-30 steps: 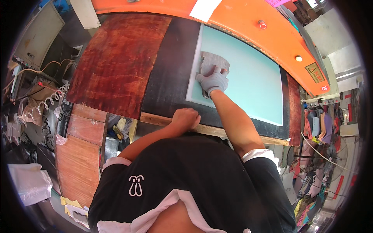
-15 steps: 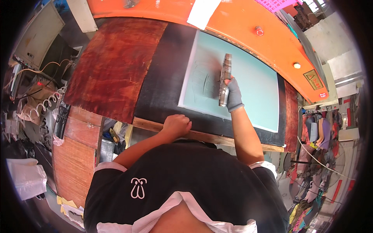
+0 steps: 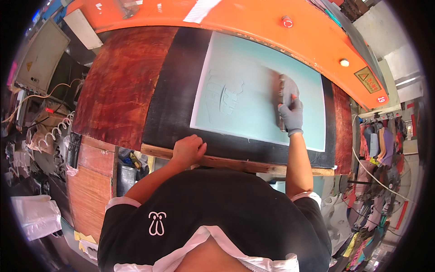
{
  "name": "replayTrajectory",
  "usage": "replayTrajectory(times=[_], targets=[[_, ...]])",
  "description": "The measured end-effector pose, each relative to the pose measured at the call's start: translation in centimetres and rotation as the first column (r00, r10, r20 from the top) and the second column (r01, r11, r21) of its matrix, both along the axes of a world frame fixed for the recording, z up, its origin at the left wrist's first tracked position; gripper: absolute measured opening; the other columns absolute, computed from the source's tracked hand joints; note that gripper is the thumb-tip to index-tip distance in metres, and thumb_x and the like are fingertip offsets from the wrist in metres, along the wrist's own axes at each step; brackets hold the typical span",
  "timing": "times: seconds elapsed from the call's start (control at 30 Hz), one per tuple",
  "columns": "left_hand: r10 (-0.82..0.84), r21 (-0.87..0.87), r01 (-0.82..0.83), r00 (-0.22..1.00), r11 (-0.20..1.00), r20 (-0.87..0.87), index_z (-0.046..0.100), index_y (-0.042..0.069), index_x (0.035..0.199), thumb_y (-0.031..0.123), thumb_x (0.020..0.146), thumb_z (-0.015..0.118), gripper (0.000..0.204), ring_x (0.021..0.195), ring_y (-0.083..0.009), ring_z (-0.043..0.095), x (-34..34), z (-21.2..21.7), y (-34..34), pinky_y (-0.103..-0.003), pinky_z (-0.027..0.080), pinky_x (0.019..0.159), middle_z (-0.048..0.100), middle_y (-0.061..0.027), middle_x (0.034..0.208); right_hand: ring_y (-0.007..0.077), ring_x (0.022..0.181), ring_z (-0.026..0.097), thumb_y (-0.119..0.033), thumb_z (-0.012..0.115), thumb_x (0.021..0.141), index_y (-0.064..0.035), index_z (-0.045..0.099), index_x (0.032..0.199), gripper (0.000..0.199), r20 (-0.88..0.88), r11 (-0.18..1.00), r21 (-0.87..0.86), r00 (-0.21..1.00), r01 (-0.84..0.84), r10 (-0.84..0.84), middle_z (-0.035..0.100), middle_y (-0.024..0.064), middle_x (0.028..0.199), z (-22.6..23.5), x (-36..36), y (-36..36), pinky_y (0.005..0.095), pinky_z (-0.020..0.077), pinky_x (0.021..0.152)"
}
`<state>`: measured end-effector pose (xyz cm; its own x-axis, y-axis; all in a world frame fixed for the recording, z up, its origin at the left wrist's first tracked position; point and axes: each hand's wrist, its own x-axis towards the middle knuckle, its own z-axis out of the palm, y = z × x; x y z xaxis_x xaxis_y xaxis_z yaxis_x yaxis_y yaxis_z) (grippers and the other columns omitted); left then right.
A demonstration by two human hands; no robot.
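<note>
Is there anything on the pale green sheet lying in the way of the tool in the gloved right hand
Nothing visible does. The right hand holds the blurred tool flat on the pale green sheet, whose surface is bare apart from a faint pressed outline on its left part. The left hand rests off the sheet, on the wooden edge.

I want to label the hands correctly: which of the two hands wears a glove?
The right hand, in a grey glove, grips a tool on the pale green sheet. The left hand is bare, on the wooden table edge.
</note>
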<state>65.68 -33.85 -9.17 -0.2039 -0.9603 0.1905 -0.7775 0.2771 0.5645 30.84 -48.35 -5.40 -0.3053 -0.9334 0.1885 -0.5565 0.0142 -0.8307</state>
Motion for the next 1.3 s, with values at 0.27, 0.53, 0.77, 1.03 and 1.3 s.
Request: replayTrajectory(times=[0.27, 0.53, 0.77, 1.03, 1.3], targets=[[0.189, -0.008, -0.202, 0.929, 0.979, -0.318, 0.052, 0.006, 0.116, 0.009, 0.077, 0.065, 0.042, 0.085, -0.0282, 0.058, 0.2, 0.7, -0.7, -0.035, 0.049, 0.073, 0.056, -0.0135, 0.109, 0.0396, 0.109, 0.052, -0.037, 0.071, 0.069, -0.0028, 0.057, 0.113, 0.058, -0.7, 0.979, -0.169, 0.713, -0.111, -0.04, 0.05, 0.0221, 0.126, -0.3, 1.8, 1.5, 0.0445, 0.0456, 0.089], [0.276, 0.349, -0.175, 0.924, 0.921, -0.264, 0.045, -0.001, 0.129, 0.026, 0.079, 0.065, 0.061, 0.11, -0.0304, 0.049, 0.2, 2.3, -5.5, -0.038, 0.036, 0.098, 0.052, -0.0184, 0.125, 0.0361, 0.104, 0.054, -0.023, 0.071, 0.071, -0.0015, 0.057, 0.107, 0.045, -0.553, 0.693, -0.252, 0.688, -0.676, 0.47, 0.056, 0.0162, 0.112, -1.2, 10.0, 3.5, 0.0419, 0.0453, 0.088], [0.717, 0.864, 0.189, 0.491, 0.466, -0.494, 0.051, 0.006, 0.123, 0.028, 0.087, 0.061, 0.043, 0.096, -0.0112, 0.052, 1.9, 5.8, -11.0, -0.037, 0.046, 0.072, 0.058, -0.0018, 0.108, 0.0336, 0.105, 0.054, -0.025, 0.072, 0.069, 0.0005, 0.057, 0.103, 0.045, -0.51, 0.664, -0.311, 0.709, -0.68, 0.487, 0.059, 0.0139, 0.105, -2.1, 10.5, 3.4, 0.0434, 0.0448, 0.088], [0.543, 0.631, 0.342, 0.324, 0.697, -0.775, 0.047, 0.004, 0.125, 0.026, 0.092, 0.055, 0.04, 0.111, -0.0232, 0.052, -2.0, 5.8, -11.0, -0.044, 0.044, 0.092, 0.056, -0.0083, 0.12, 0.0339, 0.102, 0.056, -0.023, 0.072, 0.072, 0.0018, 0.05, 0.121, 0.059, -0.385, 0.684, -0.347, 0.762, -0.642, 0.52, 0.054, 0.0179, 0.115, -1.4, 11.5, 2.8, 0.0424, 0.0444, 0.089], [0.129, 0.334, 0.332, 0.512, 0.882, -0.85, 0.037, 0.001, 0.133, 0.025, 0.096, 0.049, 0.046, 0.13, -0.0243, 0.037, -7.3, 5.1, -10.2, -0.038, 0.03, 0.105, 0.04, -0.0158, 0.14, 0.0084, 0.086, 0.056, -0.019, 0.057, 0.093, -0.0059, 0.058, 0.117, 0.028, 0.507, 0.831, 0.237, 0.794, -0.503, 0.336, 0.062, 0.001, 0.098, 1.0, 12.4, -1.2, 0.026, 0.0498, 0.073]])
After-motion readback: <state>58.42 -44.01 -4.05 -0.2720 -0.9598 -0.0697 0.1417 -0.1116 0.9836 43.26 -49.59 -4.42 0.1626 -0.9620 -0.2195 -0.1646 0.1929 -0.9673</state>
